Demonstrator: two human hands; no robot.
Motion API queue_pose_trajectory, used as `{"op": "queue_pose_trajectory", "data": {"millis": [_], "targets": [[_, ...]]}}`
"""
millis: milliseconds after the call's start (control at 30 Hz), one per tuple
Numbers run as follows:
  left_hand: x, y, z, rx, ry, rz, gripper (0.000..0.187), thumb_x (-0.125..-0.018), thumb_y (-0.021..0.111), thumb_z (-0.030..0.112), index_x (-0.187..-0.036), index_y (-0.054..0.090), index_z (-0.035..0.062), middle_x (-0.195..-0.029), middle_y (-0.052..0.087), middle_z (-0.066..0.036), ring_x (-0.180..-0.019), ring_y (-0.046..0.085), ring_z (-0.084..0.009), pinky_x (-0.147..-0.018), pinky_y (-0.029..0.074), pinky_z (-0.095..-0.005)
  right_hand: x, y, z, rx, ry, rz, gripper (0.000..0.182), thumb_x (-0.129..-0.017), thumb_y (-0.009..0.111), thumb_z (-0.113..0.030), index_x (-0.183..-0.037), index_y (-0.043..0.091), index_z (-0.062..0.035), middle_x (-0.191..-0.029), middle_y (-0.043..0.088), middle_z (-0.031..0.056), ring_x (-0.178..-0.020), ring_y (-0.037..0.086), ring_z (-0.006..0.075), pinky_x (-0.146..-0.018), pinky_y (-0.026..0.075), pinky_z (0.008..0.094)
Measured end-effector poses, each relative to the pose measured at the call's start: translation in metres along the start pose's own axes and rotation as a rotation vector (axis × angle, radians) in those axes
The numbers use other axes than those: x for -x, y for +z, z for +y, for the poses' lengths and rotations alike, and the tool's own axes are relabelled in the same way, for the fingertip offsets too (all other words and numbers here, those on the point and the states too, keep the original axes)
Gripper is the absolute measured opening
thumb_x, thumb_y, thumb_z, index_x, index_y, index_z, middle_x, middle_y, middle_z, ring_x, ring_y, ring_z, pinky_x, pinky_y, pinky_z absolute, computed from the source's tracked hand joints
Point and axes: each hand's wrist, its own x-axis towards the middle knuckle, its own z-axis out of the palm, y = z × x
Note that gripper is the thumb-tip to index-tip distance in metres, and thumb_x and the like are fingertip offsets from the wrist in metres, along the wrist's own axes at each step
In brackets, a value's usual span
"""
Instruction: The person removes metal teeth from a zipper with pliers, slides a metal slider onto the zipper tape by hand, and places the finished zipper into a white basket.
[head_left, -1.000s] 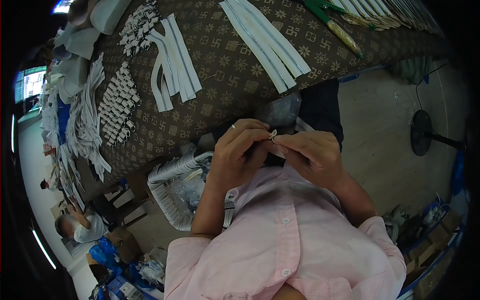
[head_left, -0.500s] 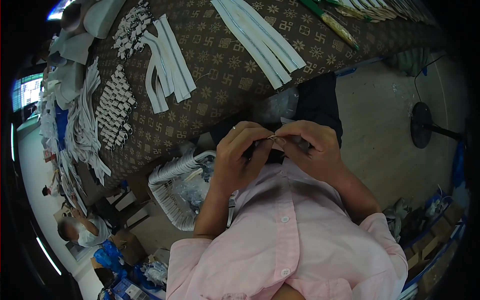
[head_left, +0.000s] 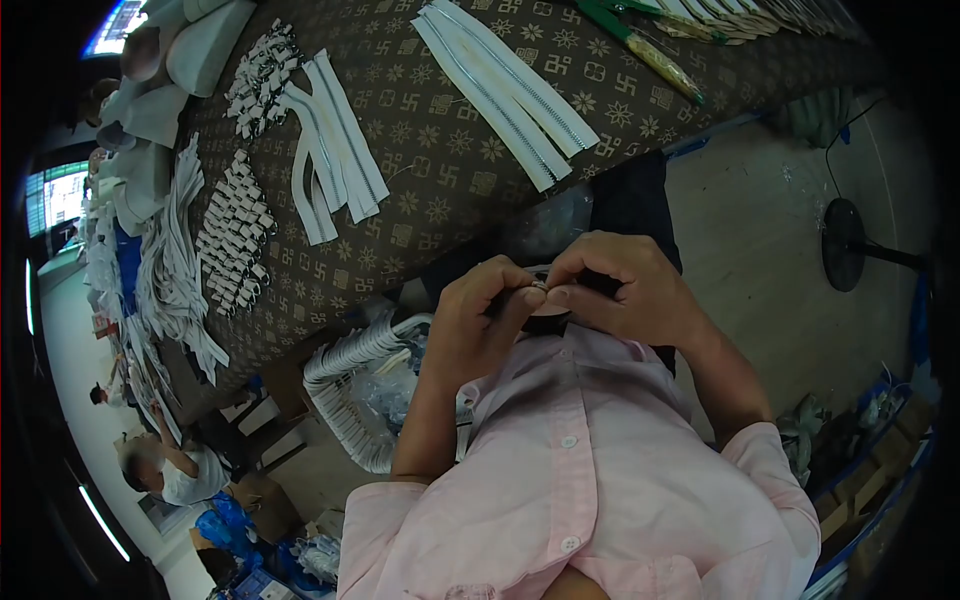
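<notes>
My left hand [head_left: 478,315] and my right hand [head_left: 622,290] meet in front of my chest, thumbs and fingertips pinched together. Between the fingertips is a small, shiny metal-looking piece [head_left: 540,286], mostly covered; I cannot tell its kind. On the patterned brown cloth [head_left: 440,215] beyond the hands lie white zipper strips with metal teeth: one pair [head_left: 500,95] at the middle, another group [head_left: 340,150] farther left. Beside that group are a heap of small white tabs with metal fittings [head_left: 262,80] and a neat cluster of similar tabs [head_left: 236,235].
A white woven basket [head_left: 345,410] with clear plastic inside stands at my left. Long white strips [head_left: 180,265] hang over the table's left side. Green-handled scissors or a similar tool [head_left: 650,55] lie at the back. A black round stand [head_left: 843,245] is at right; another person [head_left: 180,470] sits at far left.
My fingertips have drawn closer around the small piece, and the right hand has turned slightly. The view has tilted a little, so the table items appear lower.
</notes>
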Motion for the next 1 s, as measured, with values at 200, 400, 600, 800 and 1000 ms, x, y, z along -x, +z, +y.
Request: {"op": "queue_pose_trajectory", "data": {"millis": [200,400,600,800,1000], "targets": [[0.003,0.014,0.001,0.412,-0.044,0.171,0.009,-0.081,0.063,0.002,-0.087,0.059,-0.0023,-0.08,0.058,-0.006,-0.072,0.054,-0.0086,-0.061,0.043,-0.0208,0.0,0.009,-0.003,-0.136,0.091,0.086,0.009,-0.076,0.062,-0.008,-0.078,0.061,0.0001,-0.068,0.061,0.0037,-0.062,0.056,0.008,-0.055,0.043,0.0206],[0.009,0.012,-0.005,0.375,-0.038,0.189,0.004,-0.081,0.06,-0.001,-0.084,0.058,-0.0015,-0.079,0.056,-0.005,-0.069,0.052,-0.0081,-0.06,0.042,-0.0202,0.008,0.02,0.004,-0.384,0.24,0.071,0.009,-0.079,0.061,-0.008,-0.08,0.06,0.001,-0.071,0.061,0.0034,-0.063,0.053,0.0046,-0.054,0.041,0.0194],[0.008,0.001,0.002,0.464,-0.166,0.077,0.007,-0.083,0.059,0.006,-0.081,0.057,-0.0009,-0.072,0.054,-0.002,-0.064,0.049,-0.0061,-0.055,0.039,-0.0194,0.002,0.012,0.008,-0.356,0.132,-0.041,0.008,-0.081,0.061,-0.006,-0.087,0.059,0.0002,-0.074,0.06,0.0052,-0.059,0.052,0.0069,-0.05,0.04,0.0212],[0.005,-0.012,0.0,0.292,-0.146,-0.052,0.007,-0.082,0.059,0.005,-0.079,0.057,-0.0009,-0.069,0.054,-0.002,-0.062,0.048,-0.0053,-0.053,0.038,-0.021,-0.009,0.001,0.002,0.11,-0.26,-0.189,0.007,-0.078,0.062,-0.007,-0.078,0.059,-0.0004,-0.068,0.058,0.0089,-0.054,0.054,0.0161,-0.049,0.04,0.0264],[-0.001,-0.026,0.0,0.139,0.112,-0.284,0.006,-0.078,0.063,0.004,-0.08,0.058,0.0003,-0.071,0.056,-0.003,-0.062,0.049,-0.0078,-0.053,0.039,-0.0262,-0.004,0.011,0.012,-0.19,-0.071,-0.334,0.007,-0.077,0.062,-0.007,-0.075,0.062,0.0,-0.062,0.058,0.0075,-0.053,0.055,0.0128,-0.048,0.04,0.0249]]}}
